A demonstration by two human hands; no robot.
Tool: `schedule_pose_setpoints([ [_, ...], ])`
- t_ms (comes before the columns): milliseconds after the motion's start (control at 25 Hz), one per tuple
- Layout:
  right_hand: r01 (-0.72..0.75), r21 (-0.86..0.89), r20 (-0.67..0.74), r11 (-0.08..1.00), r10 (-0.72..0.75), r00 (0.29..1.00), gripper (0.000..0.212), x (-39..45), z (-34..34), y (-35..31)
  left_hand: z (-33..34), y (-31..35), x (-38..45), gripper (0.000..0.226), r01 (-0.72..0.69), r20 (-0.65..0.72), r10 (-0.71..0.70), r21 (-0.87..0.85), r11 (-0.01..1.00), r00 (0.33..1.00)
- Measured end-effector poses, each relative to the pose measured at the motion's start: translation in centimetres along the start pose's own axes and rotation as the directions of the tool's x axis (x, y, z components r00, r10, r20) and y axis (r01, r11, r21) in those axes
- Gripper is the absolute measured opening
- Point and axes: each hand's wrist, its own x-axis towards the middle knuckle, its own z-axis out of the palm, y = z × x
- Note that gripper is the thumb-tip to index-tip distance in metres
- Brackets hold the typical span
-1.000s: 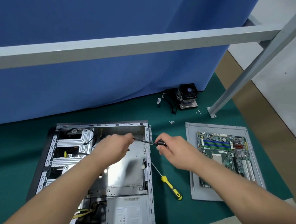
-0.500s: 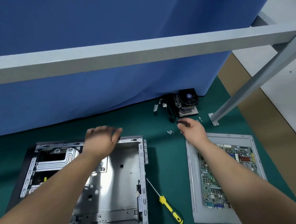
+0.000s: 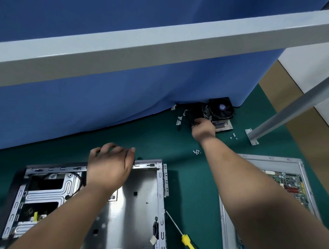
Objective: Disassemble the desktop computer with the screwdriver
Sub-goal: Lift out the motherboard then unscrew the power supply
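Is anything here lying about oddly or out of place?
Mostly tidy. Small loose screws lie scattered on the green mat, with more near the cooler fan, and the screwdriver lies unused beside the open case.

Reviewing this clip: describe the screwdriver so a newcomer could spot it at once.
Start at the open metal computer case lying on the green mat. Just off its right edge, between it and the tray holding the circuit board, lies the screwdriver, untouched. Its yellow handle and thin silver shaft set it apart from the grey metal around it.

Blue curtain (image 3: 103,100), grey frame bar (image 3: 165,46)
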Motion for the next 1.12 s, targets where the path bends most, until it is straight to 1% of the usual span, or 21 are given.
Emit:
schedule_pose_setpoints([
  [80, -0.016, 0.013, -0.008, 1.000, 0.016, 1.000, 0.037, 0.0, 0.2, 0.2, 0.2, -0.2, 0.1, 0.050, 0.010, 0.007, -0.010, -0.006, 1.000, 1.000],
  [160, -0.023, 0.109, -0.028, 0.994, 0.026, 0.999, 0.038, -1.4, 0.0, 0.8, 0.2, -0.3, 0.1, 0.052, 0.025, 0.037, -0.025, 0.003, 1.000, 0.999],
  [240, -0.026, 0.178, -0.034, 0.984, 0.032, 0.999, 0.041, -4.5, -0.5, 2.0, 0.1, -0.4, 0.1, 0.057, 0.037, 0.090, -0.039, 0.031, 0.999, 0.995],
  [280, 0.002, 0.159, -0.016, 0.987, 0.001, 1.000, 0.040, -6.6, -0.7, 3.0, 0.1, -0.4, 0.2, 0.060, 0.045, 0.118, -0.050, 0.041, 0.998, 0.992],
  [320, 0.048, 0.105, 0.028, 0.993, -0.051, 0.998, 0.036, -9.2, -0.8, 4.3, 0.1, -0.5, 0.2, 0.063, 0.057, 0.152, -0.062, 0.038, 0.998, 0.986],
  [400, 0.135, -0.058, 0.187, 0.989, -0.123, 0.975, 0.032, -15.6, -0.6, 7.8, -0.2, -0.5, 0.4, 0.066, 0.076, 0.213, -0.070, -0.017, 0.997, 0.974],
  [480, 0.210, -0.289, 0.363, 0.934, -0.097, 0.927, 0.041, -22.0, 0.6, 11.4, -0.7, -0.8, 0.2, 0.063, 0.047, 0.236, -0.020, -0.108, 0.993, 0.972],
  [520, 0.245, -0.406, 0.414, 0.881, -0.061, 0.908, 0.048, -24.7, 1.4, 12.9, -1.0, -1.1, -0.2, 0.059, 0.005, 0.228, 0.031, -0.156, 0.988, 0.973],
  [560, 0.268, -0.499, 0.437, 0.825, -0.027, 0.899, 0.051, -26.9, 2.3, 14.1, -1.3, -1.3, -0.7, 0.056, -0.037, 0.223, 0.083, -0.204, 0.978, 0.971],
  [600, 0.277, -0.550, 0.442, 0.788, -0.007, 0.897, 0.050, -28.7, 2.9, 14.9, -1.7, -1.5, -1.7, 0.057, -0.065, 0.221, 0.122, -0.249, 0.966, 0.968],
  [640, 0.276, -0.567, 0.438, 0.776, 0.000, 0.899, 0.045, -29.8, 3.3, 15.3, -2.0, -1.6, -2.9, 0.061, -0.084, 0.206, 0.146, -0.283, 0.956, 0.968],
  [720, 0.262, -0.559, 0.419, 0.787, -0.004, 0.908, 0.034, -31.0, 3.9, 15.7, -2.4, -1.8, -6.0, 0.066, -0.102, 0.125, 0.150, -0.327, 0.939, 0.981],
  [760, 0.250, -0.544, 0.414, 0.801, -0.003, 0.910, 0.031, -30.8, 4.1, 15.8, -2.5, -1.8, -7.4, 0.065, -0.089, 0.089, 0.129, -0.358, 0.929, 0.988],
  [840, 0.201, -0.500, 0.391, 0.843, 0.012, 0.920, 0.027, -30.3, 3.3, 15.7, -3.1, -2.2, -10.5, 0.061, -0.052, 0.070, 0.085, -0.388, 0.920, 0.994],
  [880, 0.154, -0.471, 0.345, 0.869, 0.020, 0.938, 0.025, -29.6, 2.5, 15.6, -3.2, -2.7, -11.9, 0.059, -0.036, 0.062, 0.064, -0.380, 0.924, 0.996],
  [960, 0.040, -0.420, 0.189, 0.906, 0.044, 0.981, 0.024, -27.6, -0.1, 15.8, -3.1, -4.0, -14.7, 0.054, -0.013, 0.028, 0.024, -0.336, 0.942, 0.999],
  [1000, -0.018, -0.410, 0.111, 0.912, 0.070, 0.991, 0.023, -26.7, -1.5, 16.0, -3.0, -4.7, -16.1, 0.051, 0.007, 0.024, 0.000, -0.313, 0.950, 1.000],
  [1080, -0.117, -0.428, 0.016, 0.896, 0.137, 0.990, 0.026, -25.1, -3.8, 16.5, -2.6, -5.8, -18.4, 0.047, 0.073, 0.059, -0.059, -0.275, 0.959, 0.996],
  [1120, -0.156, -0.442, -0.009, 0.883, 0.169, 0.986, 0.028, -24.5, -4.6, 16.7, -2.4, -6.2, -19.4, 0.049, 0.102, 0.086, -0.083, -0.257, 0.961, 0.993],
])
